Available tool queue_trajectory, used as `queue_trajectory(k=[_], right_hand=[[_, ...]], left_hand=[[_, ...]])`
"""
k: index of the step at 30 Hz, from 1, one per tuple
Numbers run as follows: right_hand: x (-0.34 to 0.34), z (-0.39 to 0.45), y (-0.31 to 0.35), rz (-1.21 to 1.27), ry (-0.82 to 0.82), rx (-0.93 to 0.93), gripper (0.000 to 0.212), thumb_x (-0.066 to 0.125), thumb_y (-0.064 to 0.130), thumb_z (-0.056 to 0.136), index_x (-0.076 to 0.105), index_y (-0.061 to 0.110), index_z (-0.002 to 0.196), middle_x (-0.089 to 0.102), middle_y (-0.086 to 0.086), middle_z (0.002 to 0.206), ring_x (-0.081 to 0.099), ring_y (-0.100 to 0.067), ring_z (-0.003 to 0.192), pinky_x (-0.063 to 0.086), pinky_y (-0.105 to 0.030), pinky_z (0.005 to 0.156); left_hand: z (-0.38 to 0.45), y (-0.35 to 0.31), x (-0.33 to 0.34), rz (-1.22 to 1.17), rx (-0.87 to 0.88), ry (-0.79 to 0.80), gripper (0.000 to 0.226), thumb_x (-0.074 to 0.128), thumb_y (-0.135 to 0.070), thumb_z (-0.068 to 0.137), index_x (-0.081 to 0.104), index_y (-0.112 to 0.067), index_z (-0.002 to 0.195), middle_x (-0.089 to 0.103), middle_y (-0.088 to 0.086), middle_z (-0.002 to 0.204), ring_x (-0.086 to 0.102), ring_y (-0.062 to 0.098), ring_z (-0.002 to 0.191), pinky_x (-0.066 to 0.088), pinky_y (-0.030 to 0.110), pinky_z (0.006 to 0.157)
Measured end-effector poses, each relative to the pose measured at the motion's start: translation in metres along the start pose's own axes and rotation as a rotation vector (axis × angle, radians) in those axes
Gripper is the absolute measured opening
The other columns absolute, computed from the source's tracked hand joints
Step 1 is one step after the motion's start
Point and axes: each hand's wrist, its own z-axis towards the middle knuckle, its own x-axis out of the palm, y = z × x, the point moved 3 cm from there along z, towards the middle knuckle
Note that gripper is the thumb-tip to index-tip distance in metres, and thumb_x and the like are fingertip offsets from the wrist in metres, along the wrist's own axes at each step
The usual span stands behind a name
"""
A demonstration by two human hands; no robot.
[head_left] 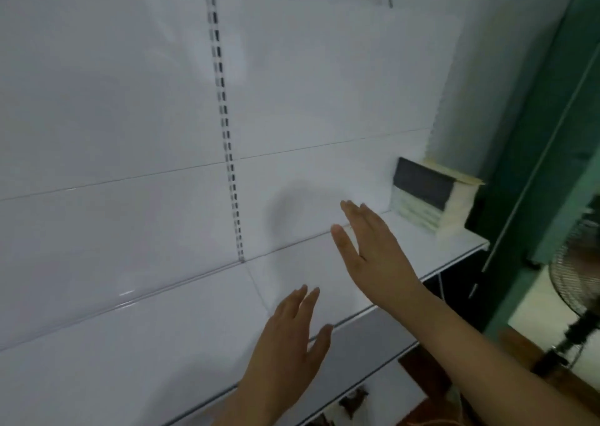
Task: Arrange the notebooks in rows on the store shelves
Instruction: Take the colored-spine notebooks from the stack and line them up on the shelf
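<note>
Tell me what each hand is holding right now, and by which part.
Nothing is held. The left hand and right hand are both open over the shelf, fingers straight. The notebooks stand untouched at its right end.

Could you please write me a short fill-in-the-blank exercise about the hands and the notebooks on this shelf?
1. The row of upright notebooks with a dark front cover stands at the ____ end of the white metal shelf.
2. The left hand and the right hand both hold ____.
3. The fingers of both hands are ____, not curled.
4. The slotted metal upright runs ____ up the white back panel.

Missing words: right; nothing; straight; vertically
</note>
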Motion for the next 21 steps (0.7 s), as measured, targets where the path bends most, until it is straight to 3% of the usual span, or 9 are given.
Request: queue_trajectory(k=[7, 11, 13, 17, 21], right_hand=[[-0.115, 0.013, -0.152, -0.121, -0.113, 0.111, 0.071, 0.020, 0.059, 0.097, 0.019, 0.019, 0.156, 0.018, 0.002, 0.163, 0.012, -0.014, 0.150, 0.005, -0.025, 0.117], [-0.154, 0.037, -0.205, -0.198, -0.171, 0.134, 0.063, 0.026, 0.053, 0.102, 0.026, 0.017, 0.154, 0.029, -0.001, 0.159, 0.024, -0.017, 0.146, 0.017, -0.024, 0.113], [-0.163, 0.053, -0.230, -0.192, -0.196, 0.138, 0.061, 0.028, 0.051, 0.101, 0.030, 0.016, 0.151, 0.037, -0.003, 0.154, 0.032, -0.019, 0.142, 0.021, -0.023, 0.109], [-0.157, 0.092, -0.283, -0.256, -0.177, 0.147, 0.065, 0.034, 0.055, 0.099, 0.031, 0.016, 0.151, 0.039, -0.005, 0.152, 0.033, -0.024, 0.142, 0.029, -0.040, 0.117], [-0.137, 0.146, -0.328, -0.354, -0.090, 0.186, 0.069, 0.047, 0.049, 0.098, 0.025, 0.015, 0.153, 0.033, -0.006, 0.156, 0.032, -0.023, 0.143, 0.027, -0.038, 0.117]], left_hand=[[0.081, -0.107, 0.094, -0.043, 0.094, 0.089, 0.061, 0.030, -0.055, 0.101, 0.013, -0.034, 0.156, 0.012, -0.015, 0.163, 0.012, 0.003, 0.148, 0.014, 0.022, 0.120], [0.132, -0.144, 0.126, -0.037, 0.146, 0.105, 0.061, 0.030, -0.055, 0.101, 0.013, -0.034, 0.156, 0.013, -0.014, 0.163, 0.012, 0.004, 0.149, 0.012, 0.021, 0.118], [0.161, -0.154, 0.139, -0.040, 0.164, 0.104, 0.062, 0.030, -0.055, 0.101, 0.014, -0.033, 0.156, 0.013, -0.014, 0.163, 0.012, 0.005, 0.149, 0.013, 0.022, 0.118], [0.217, -0.160, 0.169, -0.037, 0.184, 0.106, 0.062, 0.031, -0.054, 0.101, 0.013, -0.032, 0.156, 0.012, -0.013, 0.163, 0.011, 0.005, 0.149, 0.014, 0.023, 0.117], [0.269, -0.150, 0.197, -0.016, 0.184, 0.162, 0.062, 0.034, -0.050, 0.102, 0.012, -0.032, 0.156, 0.010, -0.012, 0.164, 0.009, 0.006, 0.150, 0.013, 0.021, 0.117]])
